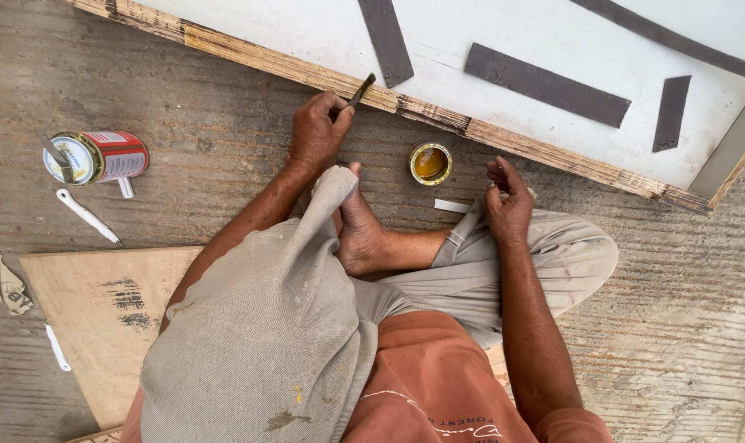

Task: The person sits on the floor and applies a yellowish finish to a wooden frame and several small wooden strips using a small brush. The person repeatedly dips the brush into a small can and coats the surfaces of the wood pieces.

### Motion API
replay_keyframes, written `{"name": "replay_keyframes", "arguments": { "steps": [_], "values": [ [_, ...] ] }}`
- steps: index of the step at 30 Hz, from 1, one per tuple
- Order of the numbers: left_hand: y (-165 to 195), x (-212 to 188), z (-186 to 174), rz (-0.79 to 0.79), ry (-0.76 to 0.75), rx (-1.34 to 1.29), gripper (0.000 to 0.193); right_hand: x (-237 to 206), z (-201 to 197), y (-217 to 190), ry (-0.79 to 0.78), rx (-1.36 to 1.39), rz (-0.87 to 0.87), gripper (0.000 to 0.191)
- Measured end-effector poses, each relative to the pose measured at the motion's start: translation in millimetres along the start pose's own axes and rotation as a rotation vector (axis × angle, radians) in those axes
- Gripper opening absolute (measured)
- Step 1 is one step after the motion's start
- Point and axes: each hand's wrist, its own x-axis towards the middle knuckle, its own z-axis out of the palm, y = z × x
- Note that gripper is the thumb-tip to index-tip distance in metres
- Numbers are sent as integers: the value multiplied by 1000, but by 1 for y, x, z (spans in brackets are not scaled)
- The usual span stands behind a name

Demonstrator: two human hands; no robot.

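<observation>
My left hand [315,131] grips a thin dark brush [361,89], whose tip touches the raw plywood edge [438,116] of a large white board [553,49] lying on the floor. My right hand [508,201] rests on my right knee with its fingers loosely curled and nothing in it. A small round tin of yellow-brown glue [430,162] stands open on the floor between my hands, just below the board's edge. A short white strip [452,206] lies beside my right hand. My bare foot [360,234] is tucked in front of me.
Several dark grey strips [544,84] lie on the white board. At left, a red can [102,156] lies on its side, with a white plastic tool [85,215] below it. A plywood sheet [93,303] lies at lower left on the concrete floor [676,328].
</observation>
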Motion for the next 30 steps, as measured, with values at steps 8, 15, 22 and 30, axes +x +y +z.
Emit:
{"name": "replay_keyframes", "arguments": {
  "steps": [8, 15, 22, 30],
  "values": [
    [-3, -3, -6, 188, 64, 228, 10, 1, 0, 1, -3, -27, 2, 55],
    [12, 2, -18, 425, 107, 447, 14, 6, -4, 16, -2, -26, -9, 55],
    [15, 3, -6, 569, 94, 582, 9, 7, -12, 40, -5, -13, 0, 54],
    [0, 3, 14, 557, 30, 647, 10, 11, -17, 65, -25, -10, 12, 54]
  ]
}}
